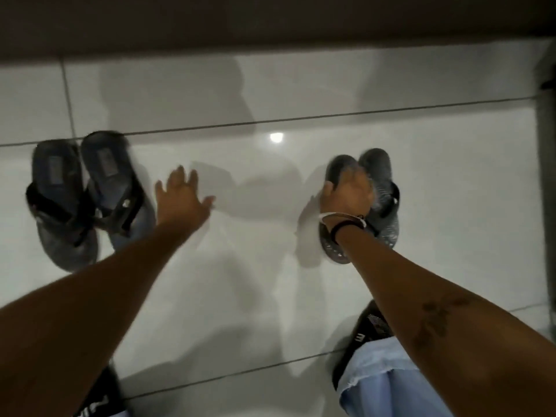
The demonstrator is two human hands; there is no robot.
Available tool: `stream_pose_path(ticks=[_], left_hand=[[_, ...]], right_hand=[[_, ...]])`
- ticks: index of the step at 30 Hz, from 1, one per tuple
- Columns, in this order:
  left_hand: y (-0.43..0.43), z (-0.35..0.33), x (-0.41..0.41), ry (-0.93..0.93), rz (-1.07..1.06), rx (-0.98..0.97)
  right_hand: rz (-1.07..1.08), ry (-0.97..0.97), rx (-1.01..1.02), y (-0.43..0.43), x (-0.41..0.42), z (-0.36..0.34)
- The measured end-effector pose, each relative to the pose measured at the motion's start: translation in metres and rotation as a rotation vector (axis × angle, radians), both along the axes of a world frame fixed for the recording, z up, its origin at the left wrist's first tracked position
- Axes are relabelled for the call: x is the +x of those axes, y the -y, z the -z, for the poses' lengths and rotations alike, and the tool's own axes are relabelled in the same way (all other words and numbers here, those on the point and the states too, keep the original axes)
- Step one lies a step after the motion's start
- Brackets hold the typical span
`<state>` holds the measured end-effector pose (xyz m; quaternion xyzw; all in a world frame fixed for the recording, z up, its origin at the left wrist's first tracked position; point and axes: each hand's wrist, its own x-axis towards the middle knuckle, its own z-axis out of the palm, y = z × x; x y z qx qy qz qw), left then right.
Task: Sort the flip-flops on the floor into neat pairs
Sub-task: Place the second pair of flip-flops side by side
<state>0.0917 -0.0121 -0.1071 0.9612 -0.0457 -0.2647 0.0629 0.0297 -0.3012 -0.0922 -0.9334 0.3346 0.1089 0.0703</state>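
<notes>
Two blue-grey flip-flops with black straps lie side by side at the left, the left one (58, 200) and the right one (117, 188) touching at the straps. My left hand (182, 197) hovers just right of them, fingers spread, holding nothing. At the right a dark grey pair lies together: its left flip-flop (338, 173) is under my right hand (347, 197), whose fingers curl over its edge, and its right flip-flop (382, 188) lies next to it. The frame is motion-blurred.
The floor is glossy white tile (255, 281) with grout lines. A dark wall base (270, 22) runs along the top and a dark post (546, 145) stands at the right edge. My own feet in black sandals (371, 329) and light jeans (388, 383) are at the bottom.
</notes>
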Motion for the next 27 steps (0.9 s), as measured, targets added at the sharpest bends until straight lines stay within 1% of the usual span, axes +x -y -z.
stream_pose_path(ticks=[1, 3, 4, 7, 9, 11, 12, 14, 16, 19, 24, 27], left_hand=[[0.022, 0.009, -0.009, -0.058, -0.001, -0.032], [0.065, 0.027, -0.029, -0.151, 0.022, -0.024], [0.081, 0.035, -0.04, -0.187, 0.018, -0.012], [0.113, 0.05, -0.063, -0.199, -0.069, 0.001], [0.12, 0.054, -0.069, -0.169, -0.081, 0.028], [0.118, 0.055, -0.068, -0.172, -0.058, 0.045], [0.117, 0.054, -0.066, -0.177, -0.038, 0.057], [0.115, 0.052, -0.062, -0.189, 0.006, 0.093], [0.116, 0.048, -0.059, -0.221, 0.023, 0.126], [0.12, 0.048, -0.054, -0.242, 0.024, 0.146], [0.118, 0.045, -0.048, -0.278, 0.033, 0.165], [0.111, 0.037, -0.044, -0.283, 0.039, 0.147]], right_hand=[[0.058, -0.067, -0.024, 0.021, -0.003, 0.0], [0.177, -0.224, 0.005, 0.054, -0.015, 0.0], [0.175, -0.298, 0.023, 0.063, -0.023, 0.002], [-0.033, -0.409, 0.012, 0.071, -0.039, 0.016], [-0.055, -0.387, 0.086, 0.074, -0.045, 0.027], [-0.079, -0.35, 0.157, 0.077, -0.046, 0.03], [-0.105, -0.363, 0.171, 0.079, -0.045, 0.028], [-0.156, -0.355, 0.138, 0.086, -0.041, 0.024], [-0.178, -0.286, 0.069, 0.096, -0.031, 0.015], [-0.126, -0.238, 0.017, 0.116, -0.004, 0.007], [0.023, -0.251, 0.053, 0.129, 0.033, 0.012], [0.01, -0.226, 0.02, 0.127, 0.037, 0.017]])
